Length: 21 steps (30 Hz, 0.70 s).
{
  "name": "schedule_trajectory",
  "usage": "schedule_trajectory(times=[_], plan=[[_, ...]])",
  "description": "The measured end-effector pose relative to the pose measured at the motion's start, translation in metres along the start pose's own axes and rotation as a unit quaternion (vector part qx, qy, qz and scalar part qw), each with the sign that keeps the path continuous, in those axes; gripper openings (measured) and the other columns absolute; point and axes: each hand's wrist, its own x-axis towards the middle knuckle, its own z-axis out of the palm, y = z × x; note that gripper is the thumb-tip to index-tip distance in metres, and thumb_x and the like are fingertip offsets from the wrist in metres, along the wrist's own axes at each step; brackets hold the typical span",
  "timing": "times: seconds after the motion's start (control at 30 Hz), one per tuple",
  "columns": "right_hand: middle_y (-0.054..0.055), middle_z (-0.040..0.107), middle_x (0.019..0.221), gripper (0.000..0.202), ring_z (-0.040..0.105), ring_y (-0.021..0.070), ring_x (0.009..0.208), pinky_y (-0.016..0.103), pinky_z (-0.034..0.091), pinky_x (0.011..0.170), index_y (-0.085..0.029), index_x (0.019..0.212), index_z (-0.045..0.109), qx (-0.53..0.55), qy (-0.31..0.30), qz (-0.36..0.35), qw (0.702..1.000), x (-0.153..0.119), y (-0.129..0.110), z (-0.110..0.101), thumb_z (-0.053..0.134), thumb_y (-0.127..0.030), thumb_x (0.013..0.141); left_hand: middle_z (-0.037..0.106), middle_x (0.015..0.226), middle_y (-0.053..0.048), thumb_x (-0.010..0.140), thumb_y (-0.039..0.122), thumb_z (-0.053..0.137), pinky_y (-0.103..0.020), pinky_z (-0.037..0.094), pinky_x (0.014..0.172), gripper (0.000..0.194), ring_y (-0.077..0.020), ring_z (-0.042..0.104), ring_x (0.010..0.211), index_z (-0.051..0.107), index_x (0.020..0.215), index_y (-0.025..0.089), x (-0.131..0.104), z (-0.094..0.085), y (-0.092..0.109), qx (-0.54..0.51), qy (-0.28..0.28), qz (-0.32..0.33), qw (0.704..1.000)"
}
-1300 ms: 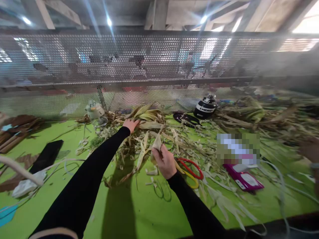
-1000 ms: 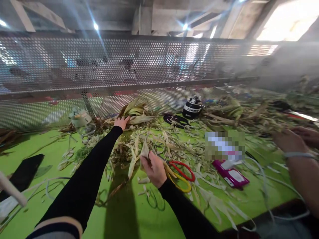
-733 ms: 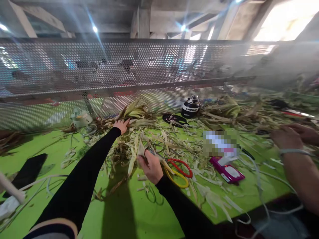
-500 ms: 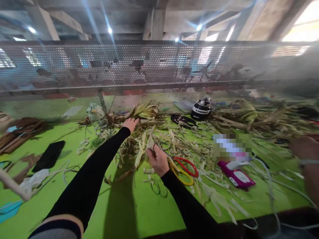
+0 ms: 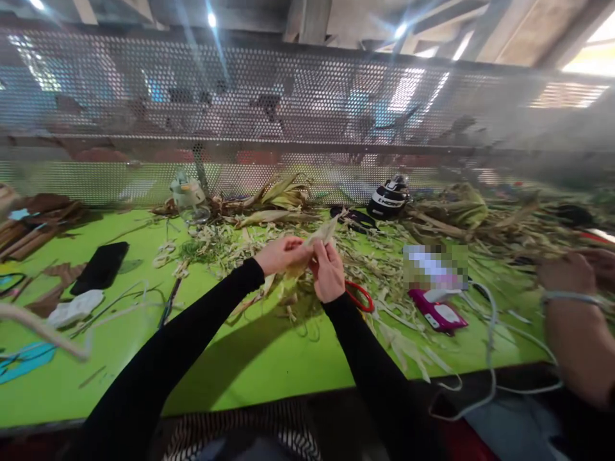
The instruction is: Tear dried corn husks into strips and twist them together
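Green table (image 5: pixel 144 346) below perforated screen (image 5: pixel 288 109); left hand (image 5: pixel 281 253) and right hand (image 5: pixel 328 278) pinch a husk strip (image 5: pixel 321 232).

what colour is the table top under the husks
Bright lime green table top, clearest in the head view in front of both hands.

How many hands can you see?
4. The left hand and right hand in black sleeves pinch one pale dry corn husk mid-table; another person's two hands work at far right.
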Motion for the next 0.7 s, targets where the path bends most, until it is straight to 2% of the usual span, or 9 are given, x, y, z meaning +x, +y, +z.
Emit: schedule_trajectory(times=[0.07, 0.13, 0.2, 0.27, 0.37, 0.47, 0.57, 0.63, 0.7], plan=[[-0.005, 0.048, 0.067, 0.033, 0.045, 0.0088, 0.057, 0.02, 0.039, 0.052, -0.022, 0.079, 0.049, 0.011, -0.019, 0.017, 1.0, 0.0, -0.006, 0.006, 0.052, -0.055, 0.08, 0.065, 0.078, -0.003, 0.075, 0.045, 0.061, -0.023, 0.045, 0.064, 0.034, -0.013, 0.057, 0.068, 0.063, 0.089, 0.013, -0.025, 0.002, -0.006, -0.055, 0.008, 0.003, 0.998], [-0.005, 0.049, 0.066, 0.031, 0.046, 0.0087, 0.058, 0.02, 0.04, 0.054, -0.021, 0.077, 0.053, 0.014, -0.06, 0.036, 0.997, -0.002, -0.012, 0.014, 0.061, -0.051, 0.076, 0.059, 0.067, 0.001, 0.073, 0.041, 0.064, -0.021, 0.041, 0.059, 0.028, -0.0105, 0.051, 0.061, 0.061, 0.078, 0.014, -0.043, -0.002, -0.014, -0.123, 0.052, -0.022, 0.991], [-0.005, 0.053, 0.067, 0.03, 0.049, 0.0094, 0.061, 0.02, 0.041, 0.056, -0.019, 0.075, 0.057, 0.012, -0.122, 0.06, 0.991, -0.006, -0.019, 0.021, 0.072, -0.043, 0.067, 0.055, 0.063, 0.003, 0.073, 0.039, 0.064, -0.02, 0.037, 0.055, 0.026, -0.0089, 0.047, 0.058, 0.058, 0.075, 0.014, -0.054, -0.008, -0.021, -0.199, 0.106, -0.058, 0.972], [-0.004, 0.056, 0.067, 0.03, 0.052, 0.0107, 0.062, 0.022, 0.043, 0.057, -0.018, 0.075, 0.061, 0.007, -0.183, 0.086, 0.979, -0.011, -0.024, 0.027, 0.08, -0.035, 0.059, 0.052, 0.061, 0.004, 0.071, 0.04, 0.065, -0.019, 0.035, 0.051, 0.027, -0.0077, 0.044, 0.054, 0.056, 0.074, 0.015, -0.063, -0.014, -0.027, -0.251, 0.137, -0.088, 0.954], [-0.003, 0.058, 0.065, 0.03, 0.054, 0.0117, 0.06, 0.024, 0.045, 0.057, -0.018, 0.078, 0.063, 0.01, -0.232, 0.121, 0.965, -0.017, -0.026, 0.033, 0.077, -0.039, 0.062, 0.05, 0.059, 0.005, 0.07, 0.046, 0.065, -0.019, 0.036, 0.049, 0.032, -0.0071, 0.043, 0.051, 0.051, 0.072, 0.016, -0.076, -0.018, -0.033, -0.281, 0.137, -0.115, 0.943], [-0.003, 0.058, 0.064, 0.03, 0.052, 0.0104, 0.054, 0.024, 0.045, 0.054, -0.019, 0.078, 0.06, 0.019, -0.237, 0.141, 0.961, -0.022, -0.02, 0.035, 0.069, -0.047, 0.07, 0.051, 0.063, 0.005, 0.068, 0.049, 0.067, -0.019, 0.041, 0.053, 0.037, -0.0066, 0.047, 0.053, 0.05, 0.074, 0.017, -0.086, -0.019, -0.038, -0.341, 0.121, -0.141, 0.921], [-0.004, 0.055, 0.063, 0.031, 0.048, 0.0087, 0.051, 0.022, 0.042, 0.05, -0.019, 0.075, 0.058, 0.006, -0.216, 0.138, 0.967, -0.023, -0.013, 0.033, 0.066, -0.049, 0.073, 0.051, 0.063, 0.005, 0.066, 0.047, 0.07, -0.018, 0.041, 0.054, 0.037, -0.0058, 0.046, 0.053, 0.051, 0.074, 0.016, -0.091, -0.021, -0.041, -0.382, 0.1, -0.155, 0.906], [-0.004, 0.054, 0.062, 0.029, 0.047, 0.0087, 0.05, 0.022, 0.04, 0.049, -0.019, 0.076, 0.059, -0.01, -0.199, 0.129, 0.971, -0.023, -0.012, 0.032, 0.065, -0.047, 0.074, 0.052, 0.066, 0.004, 0.07, 0.044, 0.068, -0.019, 0.042, 0.056, 0.033, -0.0067, 0.048, 0.057, 0.054, 0.076, 0.015, -0.092, -0.023, -0.041, -0.363, 0.104, -0.143, 0.915], [-0.002, 0.057, 0.065, 0.024, 0.048, 0.0101, 0.054, 0.023, 0.042, 0.052, -0.019, 0.079, 0.062, -0.058, -0.165, 0.083, 0.981, -0.024, -0.014, 0.031, 0.065, -0.042, 0.076, 0.057, 0.075, 0.001, 0.074, 0.04, 0.066, -0.021, 0.043, 0.062, 0.028, -0.0087, 0.051, 0.065, 0.056, 0.083, 0.015, -0.093, -0.026, -0.039, -0.306, 0.155, -0.113, 0.933]])
